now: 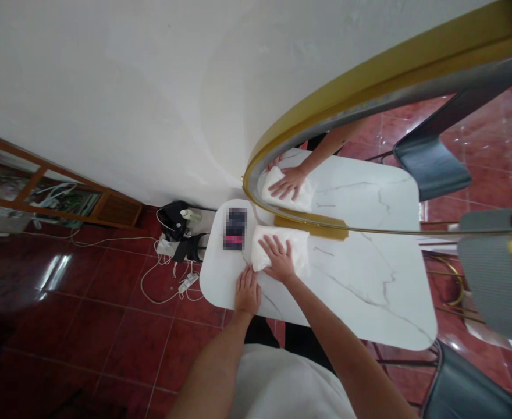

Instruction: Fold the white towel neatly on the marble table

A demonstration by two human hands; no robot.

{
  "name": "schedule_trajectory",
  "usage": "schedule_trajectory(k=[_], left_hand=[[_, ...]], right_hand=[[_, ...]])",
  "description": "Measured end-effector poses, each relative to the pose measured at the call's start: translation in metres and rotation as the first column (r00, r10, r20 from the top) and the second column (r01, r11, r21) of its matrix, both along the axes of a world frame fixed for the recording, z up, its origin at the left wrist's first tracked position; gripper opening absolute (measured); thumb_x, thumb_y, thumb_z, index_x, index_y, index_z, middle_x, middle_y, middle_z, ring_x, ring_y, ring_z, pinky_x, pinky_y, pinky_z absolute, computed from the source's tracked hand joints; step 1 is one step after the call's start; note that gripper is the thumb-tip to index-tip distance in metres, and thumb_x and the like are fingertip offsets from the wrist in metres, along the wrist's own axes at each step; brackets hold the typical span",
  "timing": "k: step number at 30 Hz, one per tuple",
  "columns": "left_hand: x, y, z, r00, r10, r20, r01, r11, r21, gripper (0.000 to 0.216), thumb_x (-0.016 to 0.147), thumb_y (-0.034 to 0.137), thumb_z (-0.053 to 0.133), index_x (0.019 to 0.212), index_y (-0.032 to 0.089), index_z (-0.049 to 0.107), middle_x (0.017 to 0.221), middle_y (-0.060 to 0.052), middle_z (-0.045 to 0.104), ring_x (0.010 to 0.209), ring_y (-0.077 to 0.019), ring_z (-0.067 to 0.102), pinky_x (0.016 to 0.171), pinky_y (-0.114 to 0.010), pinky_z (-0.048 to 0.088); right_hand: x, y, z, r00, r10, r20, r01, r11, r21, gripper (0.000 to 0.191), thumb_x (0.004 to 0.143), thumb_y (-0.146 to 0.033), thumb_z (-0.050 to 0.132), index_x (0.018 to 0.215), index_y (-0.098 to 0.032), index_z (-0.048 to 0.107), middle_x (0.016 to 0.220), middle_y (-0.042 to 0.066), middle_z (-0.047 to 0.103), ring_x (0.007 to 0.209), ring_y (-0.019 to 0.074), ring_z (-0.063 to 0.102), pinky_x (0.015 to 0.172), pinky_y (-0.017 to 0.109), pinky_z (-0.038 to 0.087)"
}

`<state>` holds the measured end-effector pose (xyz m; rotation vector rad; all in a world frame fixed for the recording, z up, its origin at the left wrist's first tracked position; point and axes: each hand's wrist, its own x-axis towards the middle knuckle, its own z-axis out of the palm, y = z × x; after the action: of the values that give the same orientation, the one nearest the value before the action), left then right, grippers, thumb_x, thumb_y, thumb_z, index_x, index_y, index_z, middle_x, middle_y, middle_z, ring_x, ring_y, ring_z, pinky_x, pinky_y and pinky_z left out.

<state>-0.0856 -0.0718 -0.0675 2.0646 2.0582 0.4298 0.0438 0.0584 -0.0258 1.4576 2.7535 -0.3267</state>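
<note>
A folded white cloth (299, 247) lies on the white marble-patterned table (352, 279). My right hand (278, 258) rests flat on top of it, fingers spread. Nearer to me, my left hand (247, 290) lies on the table's edge with its fingers stretched out, the tips close to the cloth's lower left corner; whether they touch it I cannot tell. Left of the cloth is a dark rectangular item (235, 229), blurred out, with a pink patch. The mirror reflects the cloth and the hand on it.
A gold-framed mirror (256, 163) stands on a gold base (343, 228) at the table's back. Black chairs (465, 384) are at the right. On the red tiled floor lie cables and a power strip (188, 283), beside a black bag (173, 218) and a pale bottle (190, 215).
</note>
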Motion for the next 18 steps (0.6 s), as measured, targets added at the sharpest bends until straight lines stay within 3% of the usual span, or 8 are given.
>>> schedule_trajectory(k=[3, 11, 18], left_hand=[[0.0, 0.001, 0.002, 1.0, -0.006, 0.011, 0.006, 1.0, -0.008, 0.051, 0.082, 0.012, 0.04, 0.133, 0.015, 0.042, 0.133, -0.012, 0.048, 0.13, -0.0247, 0.035, 0.106, -0.044, 0.032], [0.0, 0.003, 0.012, 1.0, -0.003, 0.025, 0.005, 0.997, -0.078, 0.06, 0.083, 0.01, 0.037, 0.142, 0.019, 0.027, 0.143, -0.006, 0.037, 0.135, -0.0212, 0.027, 0.108, -0.042, 0.029], [0.001, 0.002, 0.01, 1.0, 0.009, 0.029, -0.007, 0.998, -0.069, 0.061, 0.084, 0.01, 0.037, 0.142, 0.02, 0.026, 0.143, -0.005, 0.038, 0.134, -0.0217, 0.028, 0.108, -0.043, 0.03]], right_hand=[[-0.007, 0.006, 0.001, 0.999, 0.052, 0.0, -0.052, 0.999, 0.001, 0.084, 0.076, -0.049, 0.05, 0.145, -0.03, 0.006, 0.152, -0.002, 0.009, 0.138, 0.0286, -0.001, 0.107, 0.055, -0.004], [-0.047, 0.035, 0.001, 0.991, -0.13, 0.024, 0.129, 0.991, 0.026, 0.083, 0.081, -0.047, 0.047, 0.145, -0.025, -0.002, 0.152, 0.004, -0.002, 0.137, 0.0325, 0.0, 0.103, 0.059, 0.007], [-0.055, 0.047, 0.002, 0.989, -0.141, 0.048, 0.142, 0.99, -0.011, 0.082, 0.083, -0.047, 0.044, 0.144, -0.025, -0.006, 0.152, 0.003, -0.005, 0.137, 0.0343, 0.002, 0.1, 0.06, 0.012]])
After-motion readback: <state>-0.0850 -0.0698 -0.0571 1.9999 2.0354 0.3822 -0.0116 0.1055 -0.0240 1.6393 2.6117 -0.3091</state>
